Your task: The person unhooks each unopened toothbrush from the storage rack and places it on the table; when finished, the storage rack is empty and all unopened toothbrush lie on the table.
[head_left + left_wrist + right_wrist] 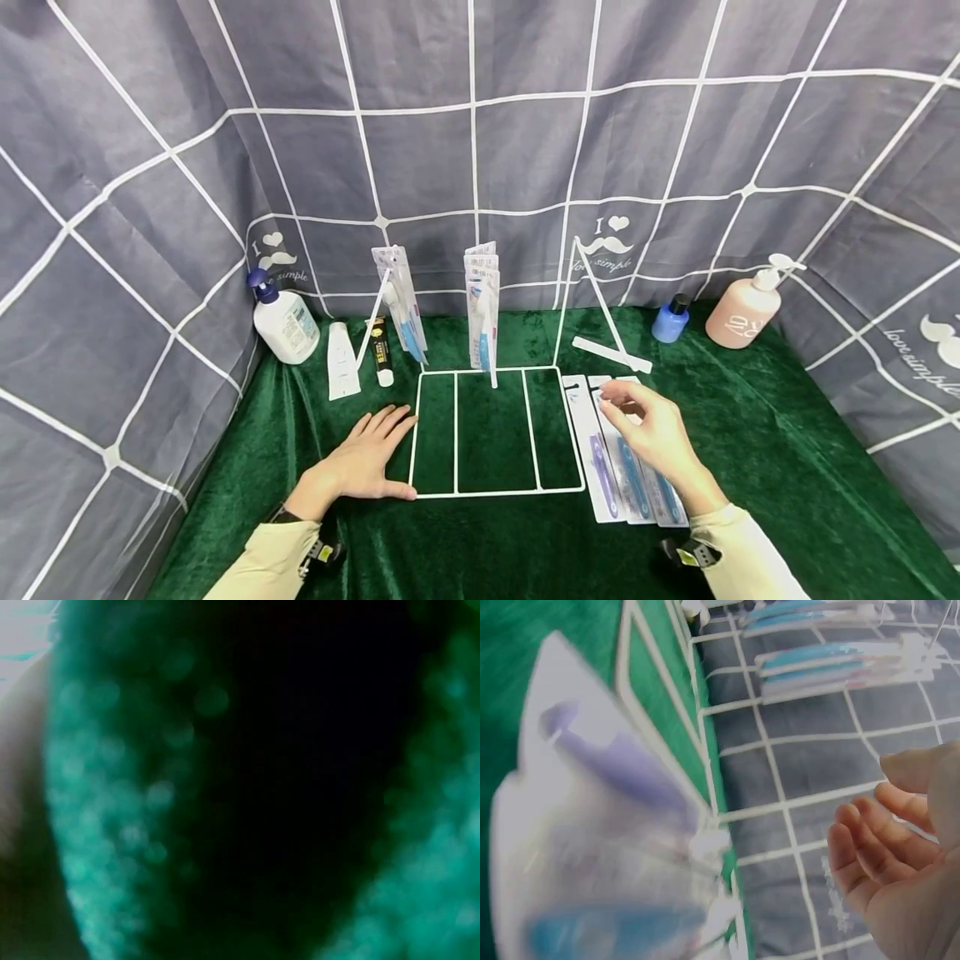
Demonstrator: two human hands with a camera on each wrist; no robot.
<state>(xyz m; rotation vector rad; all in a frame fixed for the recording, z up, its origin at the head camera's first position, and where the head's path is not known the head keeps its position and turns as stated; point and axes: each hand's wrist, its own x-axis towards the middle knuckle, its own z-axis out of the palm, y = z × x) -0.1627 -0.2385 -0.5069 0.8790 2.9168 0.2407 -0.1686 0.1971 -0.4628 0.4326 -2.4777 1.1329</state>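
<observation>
Three toothbrush packs (630, 467) lie on the green cloth (465, 550), right of the white rack (498, 493), long axes running front to back, handle ends toward the camera; the right hand (651, 429) hovers over them, fingers loosely bent around nothing. The left hand (363, 462) lies spread, thumb at the rack's corner; the curtain (420, 158) reads "love simple"

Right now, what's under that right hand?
Three toothbrush packs lie under and beside the right hand, on green cloth. Their lower ends show. The hand covers upper parts of the middle and right packs, so those can't be seen.
</observation>
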